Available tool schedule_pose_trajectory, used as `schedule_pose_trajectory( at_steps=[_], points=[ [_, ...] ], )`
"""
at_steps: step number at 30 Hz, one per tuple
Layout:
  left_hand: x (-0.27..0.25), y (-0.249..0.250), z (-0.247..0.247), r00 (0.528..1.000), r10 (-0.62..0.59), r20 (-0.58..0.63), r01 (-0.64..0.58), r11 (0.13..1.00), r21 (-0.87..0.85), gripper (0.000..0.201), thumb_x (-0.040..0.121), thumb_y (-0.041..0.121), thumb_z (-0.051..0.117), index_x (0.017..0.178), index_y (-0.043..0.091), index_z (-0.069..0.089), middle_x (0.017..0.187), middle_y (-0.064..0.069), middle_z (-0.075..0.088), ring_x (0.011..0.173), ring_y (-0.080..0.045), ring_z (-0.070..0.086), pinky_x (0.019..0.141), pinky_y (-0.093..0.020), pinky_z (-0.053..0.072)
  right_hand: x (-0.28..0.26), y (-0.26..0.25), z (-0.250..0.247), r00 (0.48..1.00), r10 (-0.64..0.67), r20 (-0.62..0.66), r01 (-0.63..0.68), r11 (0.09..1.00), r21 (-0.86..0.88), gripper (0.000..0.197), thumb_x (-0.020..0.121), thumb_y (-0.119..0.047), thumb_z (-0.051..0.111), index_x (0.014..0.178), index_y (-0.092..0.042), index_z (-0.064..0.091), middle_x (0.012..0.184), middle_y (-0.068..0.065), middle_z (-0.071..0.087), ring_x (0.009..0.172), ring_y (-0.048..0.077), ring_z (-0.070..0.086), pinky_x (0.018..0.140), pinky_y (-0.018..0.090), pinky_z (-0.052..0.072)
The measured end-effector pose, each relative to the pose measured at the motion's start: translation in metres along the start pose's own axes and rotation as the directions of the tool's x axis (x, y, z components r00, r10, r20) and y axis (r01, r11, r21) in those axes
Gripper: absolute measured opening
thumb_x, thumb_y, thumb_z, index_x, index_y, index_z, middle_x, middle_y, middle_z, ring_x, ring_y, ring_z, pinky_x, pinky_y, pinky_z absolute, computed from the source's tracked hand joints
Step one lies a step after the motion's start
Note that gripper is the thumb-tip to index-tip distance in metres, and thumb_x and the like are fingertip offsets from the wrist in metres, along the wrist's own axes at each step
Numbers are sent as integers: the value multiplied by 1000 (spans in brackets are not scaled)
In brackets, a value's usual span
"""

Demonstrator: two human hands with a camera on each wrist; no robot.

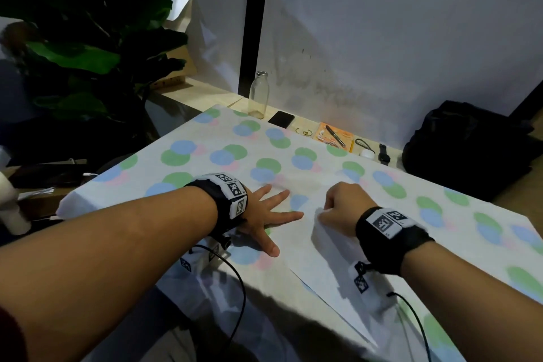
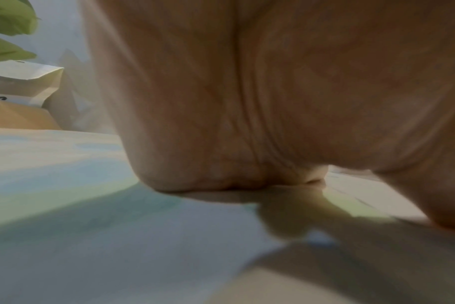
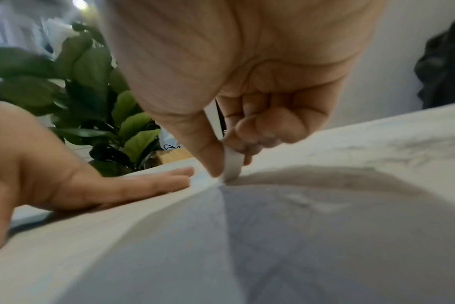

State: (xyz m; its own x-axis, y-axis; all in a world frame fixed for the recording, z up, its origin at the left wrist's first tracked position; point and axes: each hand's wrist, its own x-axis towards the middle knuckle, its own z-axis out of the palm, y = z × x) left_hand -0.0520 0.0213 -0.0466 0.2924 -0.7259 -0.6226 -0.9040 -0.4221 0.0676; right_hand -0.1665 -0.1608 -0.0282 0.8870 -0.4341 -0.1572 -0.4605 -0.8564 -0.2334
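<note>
I have the dotted wrapping paper [image 1: 205, 161] spread over most of the desk [image 1: 514, 203]. Its near corner is turned over, so the plain white underside faces up as a long triangular flap [image 1: 311, 253].

My left grip [image 1: 264, 214] is apart, with the fingers straight and spread and the palm flat on the paper just left of the flap. The left wrist view shows the heel of the palm [image 2: 247, 102] bearing on the sheet.

My right grip [image 1: 343, 209] is clamped on the flap's far tip, which stands up off the sheet. In the right wrist view the thumb [image 3: 208, 156] and curled forefinger pinch that tip [image 3: 233, 162] between them. The 2 grips sit near each other, not touching.

Along the desk's far edge, beyond the paper, are a clear glass bottle [image 1: 258, 95], a dark phone [image 1: 281, 119], a pen [image 1: 335, 135] and a watch [image 1: 383, 153]. A black bag [image 1: 467, 150] lies at the far right and a leafy plant [image 1: 88, 38] stands at the left.
</note>
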Motion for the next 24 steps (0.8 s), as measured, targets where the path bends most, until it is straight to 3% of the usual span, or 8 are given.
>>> schedule_pose_trajectory(
  at_steps=[5, 8, 12, 16, 20, 24],
  points=[
    [-2, 1, 1, 1000, -6, -7, 6, 1000, 7, 98, 87, 77, 52, 151, 58, -19, 161, 8, -38, 151, -33, -28, 114, -72, -5, -17, -15, 17, 998, -65, 10, 64, 992, 106, 16, 76, -32, 75, 73, -18, 68, 76, -3, 68, 70, 13, 64, 56, 25, 49],
    [-5, 4, 1, 1000, -11, -23, 11, 1000, 15, 97, 88, 75, 52, 152, 56, -18, 162, 7, -37, 151, -33, -27, 115, -71, -4, -22, -24, 28, 990, -128, 62, 118, 982, 147, 20, 75, -35, 78, 75, -17, 70, 79, -2, 71, 73, 13, 66, 63, 29, 55],
    [0, 0, 1, 1000, -6, -6, 6, 1000, 3, 99, 85, 78, 53, 150, 59, -20, 162, 8, -37, 151, -34, -27, 113, -74, -5, -5, -5, 15, 1000, -17, -13, 17, 997, 72, 13, 76, -30, 73, 71, -19, 68, 79, -2, 68, 73, 16, 64, 57, 26, 48],
    [3, -1, 2, 1000, -5, -17, 5, 1000, 7, 100, 84, 78, 55, 149, 61, -20, 162, 8, -37, 151, -36, -26, 113, -74, -5, 6, 9, -2, 997, 61, -37, -62, 997, -44, 15, 81, -28, 68, 82, -13, 67, 88, 6, 69, 81, 25, 66, 67, 29, 55],
    [4, -2, 3, 1000, -10, -8, 10, 1000, 15, 101, 83, 79, 54, 147, 62, -22, 161, 9, -39, 151, -34, -27, 113, -74, -3, -7, -9, 4, 999, -30, -30, 31, 999, 26, 15, 79, -30, 69, 79, -16, 67, 83, 2, 68, 76, 19, 65, 65, 31, 55],
    [3, 1, 1, 1000, -15, -4, 15, 1000, 23, 99, 86, 77, 54, 148, 60, -21, 160, 8, -39, 151, -34, -29, 114, -73, -3, -26, -28, 15, 975, -187, 119, 167, 973, 160, 25, 78, -40, 77, 81, -18, 65, 88, -2, 68, 76, 13, 62, 67, 30, 50]
  ],
)
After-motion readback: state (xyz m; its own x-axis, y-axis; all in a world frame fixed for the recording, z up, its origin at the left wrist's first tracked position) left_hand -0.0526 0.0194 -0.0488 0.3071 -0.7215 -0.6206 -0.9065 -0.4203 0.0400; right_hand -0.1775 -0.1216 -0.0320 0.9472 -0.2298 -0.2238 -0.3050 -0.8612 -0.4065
